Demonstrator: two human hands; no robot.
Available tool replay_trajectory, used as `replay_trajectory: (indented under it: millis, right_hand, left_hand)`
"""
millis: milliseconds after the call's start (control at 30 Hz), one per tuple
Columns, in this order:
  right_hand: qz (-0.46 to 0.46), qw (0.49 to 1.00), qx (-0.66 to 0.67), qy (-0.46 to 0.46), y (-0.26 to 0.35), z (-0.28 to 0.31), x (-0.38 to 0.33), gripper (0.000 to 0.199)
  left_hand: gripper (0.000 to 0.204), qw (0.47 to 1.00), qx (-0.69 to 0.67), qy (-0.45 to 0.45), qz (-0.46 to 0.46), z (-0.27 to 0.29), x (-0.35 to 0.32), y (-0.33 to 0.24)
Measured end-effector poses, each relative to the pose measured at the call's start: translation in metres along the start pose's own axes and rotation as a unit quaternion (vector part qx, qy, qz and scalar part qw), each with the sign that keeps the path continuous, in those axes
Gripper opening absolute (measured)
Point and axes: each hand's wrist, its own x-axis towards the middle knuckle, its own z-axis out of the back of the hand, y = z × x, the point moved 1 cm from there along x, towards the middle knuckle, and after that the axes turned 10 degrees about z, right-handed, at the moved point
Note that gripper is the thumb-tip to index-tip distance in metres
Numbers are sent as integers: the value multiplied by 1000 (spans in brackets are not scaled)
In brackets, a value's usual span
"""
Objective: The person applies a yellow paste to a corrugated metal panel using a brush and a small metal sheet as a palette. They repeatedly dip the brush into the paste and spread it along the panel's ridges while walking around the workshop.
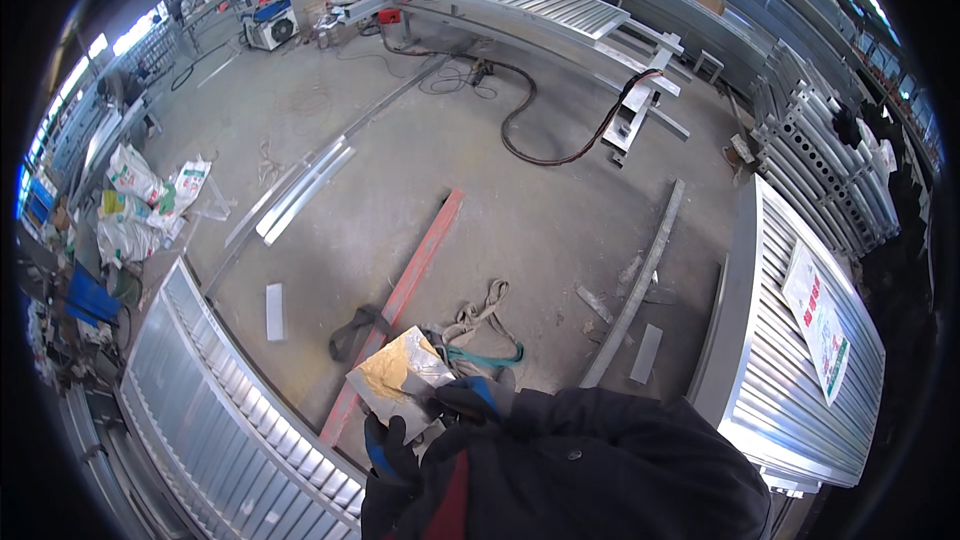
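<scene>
One square board (400, 368), smeared with yellow paste, is held up over the near half of the one red beam (425, 255) on the floor, and it hides a stretch of that beam. Two gloved hands are on the job. The left hand (392, 448) has its fingers narrowed on the board's near edge; whatever they do underneath is out of sight. The right hand (470, 398) has its fingers closed round one flat grey blade (420, 390), which reaches over the paste; its handle is covered by the glove.

One dark strap (358, 332) lies across the beam, partly behind the board. Just right of the beam there's a beige strap (480, 308) and a teal one (490, 355), too tangled for me to tell where each ends. Further right of it lie one long grey bar (645, 275) and one short pale plate (646, 353).

Left of the beam I count one short pale strip (275, 312) and two bright bars (305, 198) side by side, then white sacks (145, 202), overlapping too much to number. Three slatted panels surround the beam: one to its left (225, 385), cut short by the dark sleeve, one well right (800, 330), and one past its far end (520, 2).
</scene>
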Motion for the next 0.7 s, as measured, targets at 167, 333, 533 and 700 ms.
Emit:
replay_trajectory:
  millis: [167, 333, 533, 700]
  right_hand:
    - [-205, 955, 163, -138, 46, 192, -27, 53]
    - [-71, 972, 87, -209, 67, 321, -82, 54]
    - [-5, 950, 83, -300, 39, 441, -102, 50]
    - [-146, 872, 161, -438, -2, 566, -88, 50]
  left_hand:
    - [68, 997, -36, 70, -10, -181, 135, 13]
    - [58, 991, 18, 109, 79, -314, 227, 17]
    - [46, 953, 169, 235, 91, -406, 384, 46]
    - [49, 909, 175, 331, 181, -473, 551, 93]
